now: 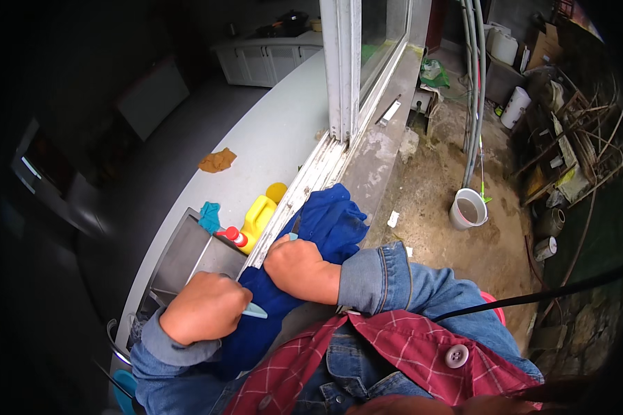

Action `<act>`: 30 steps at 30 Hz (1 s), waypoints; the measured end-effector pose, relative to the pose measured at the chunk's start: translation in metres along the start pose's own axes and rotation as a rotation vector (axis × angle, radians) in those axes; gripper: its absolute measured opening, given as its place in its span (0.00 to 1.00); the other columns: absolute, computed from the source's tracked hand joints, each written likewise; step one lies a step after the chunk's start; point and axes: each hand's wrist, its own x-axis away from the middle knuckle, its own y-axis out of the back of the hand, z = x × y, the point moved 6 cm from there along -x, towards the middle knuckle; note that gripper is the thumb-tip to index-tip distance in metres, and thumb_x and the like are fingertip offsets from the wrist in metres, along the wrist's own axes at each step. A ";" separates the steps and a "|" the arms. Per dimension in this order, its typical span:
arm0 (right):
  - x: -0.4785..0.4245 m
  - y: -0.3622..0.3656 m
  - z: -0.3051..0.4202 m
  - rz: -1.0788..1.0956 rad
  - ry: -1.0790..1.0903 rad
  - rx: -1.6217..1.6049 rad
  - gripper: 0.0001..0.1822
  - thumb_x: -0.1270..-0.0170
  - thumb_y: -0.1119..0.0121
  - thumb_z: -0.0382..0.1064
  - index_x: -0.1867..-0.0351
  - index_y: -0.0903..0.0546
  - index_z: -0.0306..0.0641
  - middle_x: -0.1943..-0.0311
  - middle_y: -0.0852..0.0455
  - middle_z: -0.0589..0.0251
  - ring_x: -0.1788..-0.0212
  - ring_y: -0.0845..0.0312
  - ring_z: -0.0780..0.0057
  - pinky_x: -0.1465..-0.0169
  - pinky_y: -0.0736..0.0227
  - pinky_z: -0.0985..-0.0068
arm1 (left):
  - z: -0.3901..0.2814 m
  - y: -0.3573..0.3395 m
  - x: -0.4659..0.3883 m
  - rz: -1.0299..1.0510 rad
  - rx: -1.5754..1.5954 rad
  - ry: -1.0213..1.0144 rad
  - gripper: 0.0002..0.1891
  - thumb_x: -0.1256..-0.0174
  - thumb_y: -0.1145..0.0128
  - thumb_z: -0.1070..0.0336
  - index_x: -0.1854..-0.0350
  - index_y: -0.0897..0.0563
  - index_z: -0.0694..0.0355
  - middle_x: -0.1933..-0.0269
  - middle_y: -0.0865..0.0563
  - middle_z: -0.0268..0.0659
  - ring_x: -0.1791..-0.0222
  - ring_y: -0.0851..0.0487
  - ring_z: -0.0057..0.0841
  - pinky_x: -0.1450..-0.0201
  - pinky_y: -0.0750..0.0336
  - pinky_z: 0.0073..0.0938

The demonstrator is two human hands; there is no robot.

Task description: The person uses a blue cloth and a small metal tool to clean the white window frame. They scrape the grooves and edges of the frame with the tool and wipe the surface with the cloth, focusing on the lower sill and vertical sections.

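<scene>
My left hand (205, 307) is closed around a light blue handle (255, 310), whose end sticks out below the fist. My right hand (302, 271) is a fist on the window track (303, 182), with a small light blue end (293, 236) showing beyond the knuckles. The rest of what each hand grips is hidden. A crumpled dark blue cloth (332, 220) lies over the track and outer sill beyond my right hand. More dark blue cloth (262, 311) spreads between the hands and under my left wrist.
Left of the track stand a yellow jug (257, 218) with a red cap, a steel sink (179, 251), a teal cloth (209, 217) and a brown cloth (217, 160). A sliding window frame (340, 72) rises ahead. Right, a bucket (468, 208) stands below pipes (475, 104).
</scene>
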 end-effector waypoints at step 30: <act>0.036 0.099 -0.034 -0.315 -0.163 -0.144 0.14 0.45 0.48 0.31 0.58 0.26 0.26 0.82 0.23 0.57 0.81 0.21 0.65 0.80 0.28 0.70 | -0.045 0.063 0.021 -0.655 0.359 -0.126 0.06 0.47 0.39 0.77 0.66 0.18 0.69 0.76 0.18 0.46 0.78 0.18 0.39 0.75 0.26 0.30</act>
